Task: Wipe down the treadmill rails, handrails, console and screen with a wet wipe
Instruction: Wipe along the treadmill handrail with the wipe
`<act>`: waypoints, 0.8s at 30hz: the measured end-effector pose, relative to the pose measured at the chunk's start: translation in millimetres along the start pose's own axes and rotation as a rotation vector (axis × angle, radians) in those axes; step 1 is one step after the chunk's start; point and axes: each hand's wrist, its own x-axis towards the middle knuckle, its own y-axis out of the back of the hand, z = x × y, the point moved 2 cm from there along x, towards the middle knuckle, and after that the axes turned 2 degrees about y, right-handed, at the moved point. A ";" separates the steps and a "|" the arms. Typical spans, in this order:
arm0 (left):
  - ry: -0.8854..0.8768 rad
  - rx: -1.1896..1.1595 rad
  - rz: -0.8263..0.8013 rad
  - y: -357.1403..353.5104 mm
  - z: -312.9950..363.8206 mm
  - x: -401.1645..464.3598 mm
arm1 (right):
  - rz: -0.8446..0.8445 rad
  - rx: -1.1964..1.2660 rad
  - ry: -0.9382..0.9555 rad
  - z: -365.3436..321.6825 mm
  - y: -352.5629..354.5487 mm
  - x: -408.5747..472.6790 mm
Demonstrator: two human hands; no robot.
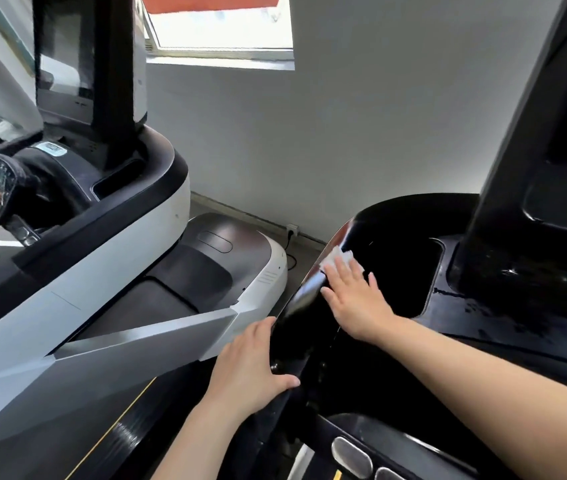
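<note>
The black console (pixel 396 271) of the near treadmill serves as the reference landmark. The wet wipe (pixel 335 258) lies on the console's glossy upper left corner, at the outer edge of the shell. The right hand (pixel 354 299) rests flat on the console surface with its fingers straight and slightly spread; the fingertips press on the near edge of the wipe, and most of the wipe shows beyond them. The left hand (pixel 251 368) sits at the console's lower left edge, palm down, fingers extended along the rim and thumb hooked over the dark edge toward the console interior. Whether this hand actually clamps the rim or only rests against it cannot be told from this angle.

A recessed tray (pixel 410 268) opens in the console just right of the right hand. The dark screen column (pixel 531 150) rises from the console's far right side. Two metallic oval pads (pixel 351 457) sit below the console, at the bottom edge of the view.

Left of the console stands a second treadmill (pixel 157 282) with white and silver panels and its own upright screen (pixel 67 57). Beyond the console, a window (pixel 219 26) is set in a grey wall (pixel 361 116).
</note>
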 end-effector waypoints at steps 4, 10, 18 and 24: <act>-0.021 0.024 0.001 -0.8 -0.5 1.0 | -0.050 0.297 -0.022 -46.0 -36.9 -64.8; -0.038 0.006 -0.004 -2.2 -0.6 2.9 | 0.075 0.530 -0.279 -30.0 -34.8 -18.3; -0.051 -0.023 0.004 -4.7 -4.1 3.4 | 0.062 0.994 -0.205 -55.6 -72.4 -74.5; -0.075 0.007 0.003 -3.9 -4.8 3.6 | 0.213 1.117 -0.412 -34.2 -48.6 -18.5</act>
